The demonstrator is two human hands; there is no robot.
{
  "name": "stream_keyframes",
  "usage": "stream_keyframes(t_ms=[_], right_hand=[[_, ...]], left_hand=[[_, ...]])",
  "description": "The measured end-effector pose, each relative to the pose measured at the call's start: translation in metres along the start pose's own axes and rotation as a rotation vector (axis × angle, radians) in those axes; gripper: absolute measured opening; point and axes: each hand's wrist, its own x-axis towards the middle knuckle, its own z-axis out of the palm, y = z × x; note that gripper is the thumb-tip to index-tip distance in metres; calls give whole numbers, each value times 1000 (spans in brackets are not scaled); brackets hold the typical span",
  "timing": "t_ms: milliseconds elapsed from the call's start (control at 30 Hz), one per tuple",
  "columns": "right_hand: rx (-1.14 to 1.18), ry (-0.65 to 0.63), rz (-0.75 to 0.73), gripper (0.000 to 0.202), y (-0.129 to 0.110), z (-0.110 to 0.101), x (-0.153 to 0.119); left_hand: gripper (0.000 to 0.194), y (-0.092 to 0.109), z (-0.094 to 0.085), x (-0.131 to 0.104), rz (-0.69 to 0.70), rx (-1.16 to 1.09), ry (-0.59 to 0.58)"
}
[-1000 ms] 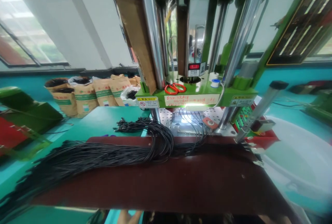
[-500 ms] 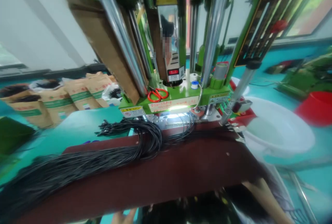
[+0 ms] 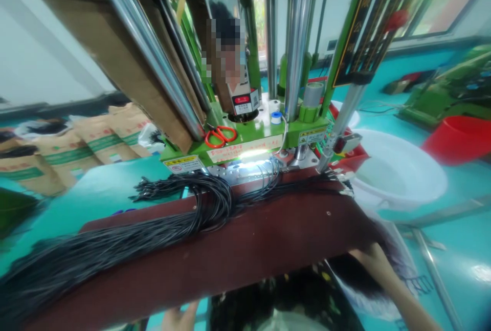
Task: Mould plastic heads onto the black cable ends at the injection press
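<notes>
A reddish-brown board (image 3: pixel 276 228) lies across the front of a green machine (image 3: pixel 245 134). Along its left half stretches a thick bundle of black cables (image 3: pixel 126 241), looped near the middle, with connector ends (image 3: pixel 149 188) at the back left. More cables (image 3: pixel 295 186) run right, their metal ends by the right corner. My left hand (image 3: pixel 179 318) is at the board's front edge, low in the picture; its visible fingers are apart and nothing shows in them. My right hand (image 3: pixel 372 262) is at the board's right front edge, fingers mostly hidden and blurred.
Orange-handled scissors (image 3: pixel 220 137) and a blue-and-white spool (image 3: pixel 276 117) rest on the machine. A white tub (image 3: pixel 406 167) and a red bucket (image 3: pixel 458 139) stand right. Paper sacks (image 3: pixel 92 136) line the left. A metal frame (image 3: pixel 433 264) stands at lower right.
The camera view has shifted, so the machine sits further left. My right hand shows more fully at the board's edge. The cables on the board look unmoved.
</notes>
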Motion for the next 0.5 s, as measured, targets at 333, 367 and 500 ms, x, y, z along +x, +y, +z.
stream_keyframes(t_ms=[333,367,500], right_hand=[[-81,34,-49,29,28,0,4],[-89,30,-60,31,28,0,4],[-111,-7,-92,37,21,-1,4]], left_hand=[[78,3,3,-7,25,52,-32],[80,6,3,-8,29,64,-31],[73,33,-9,-13,126,242,-76]])
